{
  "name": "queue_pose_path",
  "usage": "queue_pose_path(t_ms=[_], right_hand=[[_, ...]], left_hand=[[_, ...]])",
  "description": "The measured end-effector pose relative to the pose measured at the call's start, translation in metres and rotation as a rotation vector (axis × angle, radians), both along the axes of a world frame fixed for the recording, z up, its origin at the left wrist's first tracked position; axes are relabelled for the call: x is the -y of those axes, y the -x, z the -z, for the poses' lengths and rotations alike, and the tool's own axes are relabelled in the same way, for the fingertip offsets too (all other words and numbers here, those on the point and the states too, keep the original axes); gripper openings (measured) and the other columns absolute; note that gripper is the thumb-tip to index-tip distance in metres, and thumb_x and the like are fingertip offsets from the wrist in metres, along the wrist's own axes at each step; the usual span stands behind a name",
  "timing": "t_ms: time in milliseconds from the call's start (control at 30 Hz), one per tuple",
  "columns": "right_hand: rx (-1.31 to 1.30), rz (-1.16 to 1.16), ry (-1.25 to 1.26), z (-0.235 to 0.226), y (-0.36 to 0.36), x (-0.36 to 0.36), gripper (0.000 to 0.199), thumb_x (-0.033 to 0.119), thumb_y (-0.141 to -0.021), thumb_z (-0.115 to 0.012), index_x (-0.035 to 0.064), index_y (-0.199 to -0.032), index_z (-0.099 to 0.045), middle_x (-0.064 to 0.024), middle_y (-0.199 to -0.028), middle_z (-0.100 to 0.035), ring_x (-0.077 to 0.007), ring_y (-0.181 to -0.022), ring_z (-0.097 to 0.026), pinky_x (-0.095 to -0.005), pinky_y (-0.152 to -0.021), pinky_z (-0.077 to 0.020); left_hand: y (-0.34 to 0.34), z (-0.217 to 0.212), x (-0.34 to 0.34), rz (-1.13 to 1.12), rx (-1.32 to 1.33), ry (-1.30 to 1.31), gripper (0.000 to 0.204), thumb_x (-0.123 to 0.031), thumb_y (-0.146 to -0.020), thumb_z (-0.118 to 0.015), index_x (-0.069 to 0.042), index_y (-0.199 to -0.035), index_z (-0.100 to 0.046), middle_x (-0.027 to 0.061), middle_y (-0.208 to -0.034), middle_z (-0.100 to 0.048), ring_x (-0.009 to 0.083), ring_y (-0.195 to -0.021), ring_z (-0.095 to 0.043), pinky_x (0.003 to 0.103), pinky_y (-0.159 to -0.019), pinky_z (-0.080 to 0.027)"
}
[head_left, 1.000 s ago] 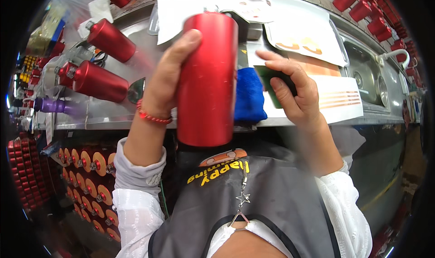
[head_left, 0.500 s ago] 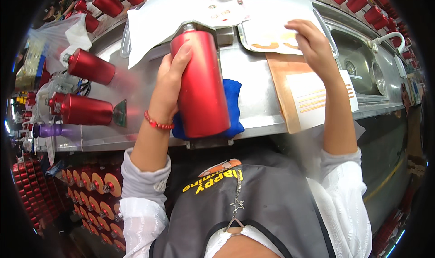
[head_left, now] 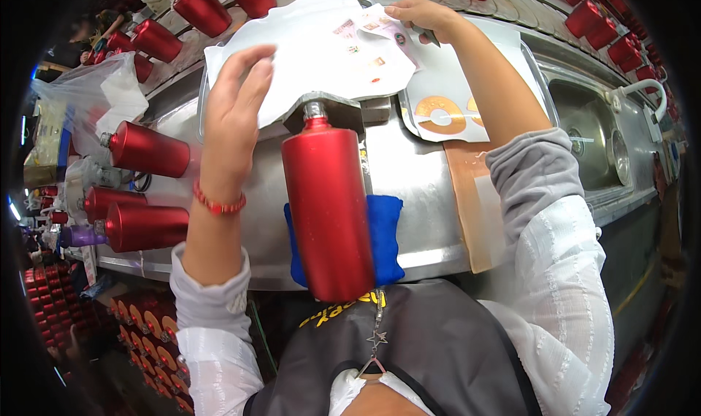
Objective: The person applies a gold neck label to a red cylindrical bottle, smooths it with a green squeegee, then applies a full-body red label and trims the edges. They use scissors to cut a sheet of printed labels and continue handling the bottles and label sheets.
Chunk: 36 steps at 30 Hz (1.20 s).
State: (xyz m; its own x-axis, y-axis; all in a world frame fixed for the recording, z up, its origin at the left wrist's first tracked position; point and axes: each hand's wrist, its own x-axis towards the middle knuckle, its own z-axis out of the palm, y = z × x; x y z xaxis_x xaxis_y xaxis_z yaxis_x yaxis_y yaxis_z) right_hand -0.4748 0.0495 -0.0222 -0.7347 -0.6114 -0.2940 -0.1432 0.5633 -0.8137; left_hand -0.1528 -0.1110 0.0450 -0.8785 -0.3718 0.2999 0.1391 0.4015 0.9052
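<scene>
- The left hand (head_left: 232, 113) is open, fingers loosely spread and raised, holding nothing; its fingertips lie at the edge of a white sheet (head_left: 307, 47) spread over the metal counter (head_left: 409, 175). A red cord sits on that wrist.
- The right hand (head_left: 420, 13) reaches to the far side of the counter and pinches the top corner of a small sticker sheet (head_left: 380, 33) with little coloured labels, which rests on the white sheet.
- A red bottle (head_left: 328, 212) lies lengthwise between the two arms, free of both hands. Its bare metal neck points away from the person into a grey metal bracket (head_left: 325, 106); its base overhangs the near edge of the counter, close to the person's chest.
- Under the bottle lies a blue cushion (head_left: 385, 233), showing on both sides of it.
- Just right of the bracket is a white sheet of round orange labels (head_left: 442, 113), and below it a tan strip (head_left: 475, 197) runs toward the counter edge.
- To the left, more red bottles (head_left: 146, 149) lie on their sides; others line the far edge of the counter.
- A sink (head_left: 591, 135) is set into the counter at the right.
</scene>
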Motion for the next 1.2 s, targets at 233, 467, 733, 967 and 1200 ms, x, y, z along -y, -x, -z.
queue_pose_path(t_ms=[233, 467, 733, 967, 1200], right_hand=[[-0.318, -0.266, -0.113, -0.015, 0.038, 0.030, 0.031, 0.030, -0.086, -0.073, 0.0116, -0.109, -0.065, 0.0001, -0.096, -0.063, -0.0104, -0.088, -0.054, -0.0262, -0.070, -0.0368], [-0.396, -0.451, 0.002, -0.023, 0.040, 0.021, 0.022, 0.020, -0.083, -0.072, 0.0074, -0.098, -0.062, -0.0009, -0.090, -0.061, -0.0134, -0.090, -0.055, -0.0291, -0.082, -0.0422], [-1.050, -0.689, 0.141, -0.030, 0.009, 0.040, 0.038, 0.007, -0.071, -0.078, 0.0048, -0.105, -0.061, -0.0147, -0.116, -0.054, -0.0328, -0.113, -0.052, -0.0407, -0.097, -0.0440], [-1.079, -0.657, 0.218, -0.034, 0.004, 0.029, 0.026, -0.004, -0.064, -0.073, 0.0015, -0.080, -0.053, -0.0131, -0.098, -0.052, -0.0347, -0.100, -0.050, -0.0426, -0.086, -0.0425], [-1.325, -0.654, 0.307, -0.044, -0.025, 0.029, 0.022, -0.005, -0.071, -0.068, -0.0017, -0.082, -0.049, -0.0146, -0.099, -0.051, -0.0361, -0.103, -0.050, -0.0431, -0.088, -0.0427]], left_hand=[[0.131, 0.020, 0.054, 0.121, 0.228, 0.140, 0.037, -0.028, -0.096, -0.058, -0.006, -0.126, -0.061, 0.0066, -0.125, -0.060, 0.0175, -0.119, -0.052, 0.033, -0.103, -0.039], [0.199, 0.060, 0.058, 0.178, 0.368, 0.619, 0.046, -0.031, -0.085, -0.065, -0.010, -0.127, -0.060, 0.0178, -0.129, -0.060, 0.0321, -0.114, -0.059, 0.036, -0.096, -0.047], [0.199, 0.060, 0.050, 0.123, 0.259, 0.569, 0.020, -0.020, -0.087, -0.063, -0.002, -0.097, -0.065, 0.0105, -0.086, -0.067, 0.0179, -0.079, -0.064, 0.034, -0.074, -0.052], [0.215, 0.074, 0.024, 0.014, 0.239, 0.610, 0.017, -0.025, -0.083, -0.060, -0.020, -0.093, -0.073, 0.0062, -0.099, -0.072, 0.0279, -0.104, -0.065, 0.050, -0.094, -0.042], [0.205, 0.074, 0.024, -0.016, 0.274, 0.545, 0.017, -0.019, -0.085, -0.059, -0.017, -0.095, -0.072, 0.0056, -0.100, -0.072, 0.0270, -0.105, -0.065, 0.047, -0.095, -0.039]])
